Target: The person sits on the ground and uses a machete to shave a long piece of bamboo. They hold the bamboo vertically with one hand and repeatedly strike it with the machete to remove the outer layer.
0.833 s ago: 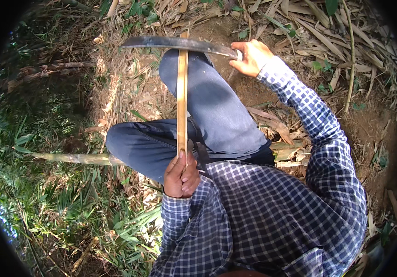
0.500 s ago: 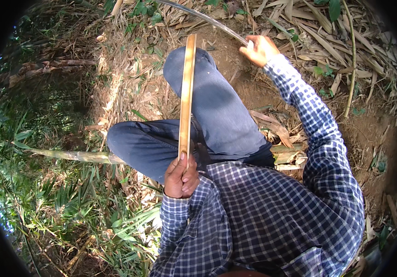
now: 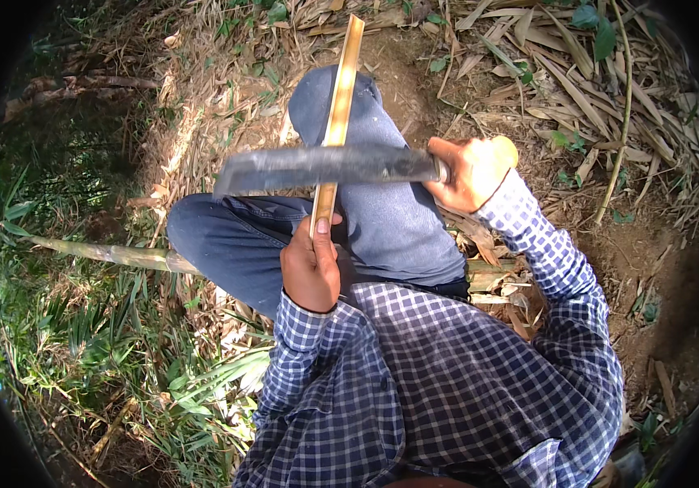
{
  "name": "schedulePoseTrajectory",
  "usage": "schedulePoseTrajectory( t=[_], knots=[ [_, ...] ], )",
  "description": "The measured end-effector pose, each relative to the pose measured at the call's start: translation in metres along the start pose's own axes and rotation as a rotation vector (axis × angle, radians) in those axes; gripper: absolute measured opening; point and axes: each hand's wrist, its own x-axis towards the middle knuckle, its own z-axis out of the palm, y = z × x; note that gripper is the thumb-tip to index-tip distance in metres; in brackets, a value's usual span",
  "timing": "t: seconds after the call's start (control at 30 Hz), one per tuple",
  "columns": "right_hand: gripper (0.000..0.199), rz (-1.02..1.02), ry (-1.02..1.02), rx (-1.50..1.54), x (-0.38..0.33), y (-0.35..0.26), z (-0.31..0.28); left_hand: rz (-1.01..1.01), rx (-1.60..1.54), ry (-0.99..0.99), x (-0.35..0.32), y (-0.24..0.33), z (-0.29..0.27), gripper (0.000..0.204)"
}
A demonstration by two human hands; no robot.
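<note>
A pale yellow strip (image 3: 341, 106) extends over blue trousers (image 3: 398, 224), its near end pinched by the left hand (image 3: 310, 264), and is crossed by a knife (image 3: 284, 168) (blade blurred) whose handle the right hand (image 3: 473, 172) encloses with curled fingers.

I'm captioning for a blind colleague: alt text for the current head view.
A person's right hand holds a long, dark-bladed knife crossing over a yellowish strip, which the left hand grips near one end, above blue-trousered legs.
</note>
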Motion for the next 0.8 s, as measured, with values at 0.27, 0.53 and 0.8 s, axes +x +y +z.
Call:
schedulePoseTrajectory(
  t=[0.27,0.53,0.8],
  knots=[
    [0.027,-0.063,-0.045,-0.056,0.009,0.0,-0.008,0.014,0.104,-0.005,-0.006,0.0,-0.008,0.03],
    [0.025,-0.02,-0.045,-0.05,0.028,0.006,-0.015,0.034,0.021,-0.002,-0.017,-0.012,-0.009,0.027],
    [0.039,0.046,-0.061,-0.071,0.046,0.023,-0.01,0.044,0.044,0.007,-0.021,-0.008,-0.012,0.028]
  ],
)
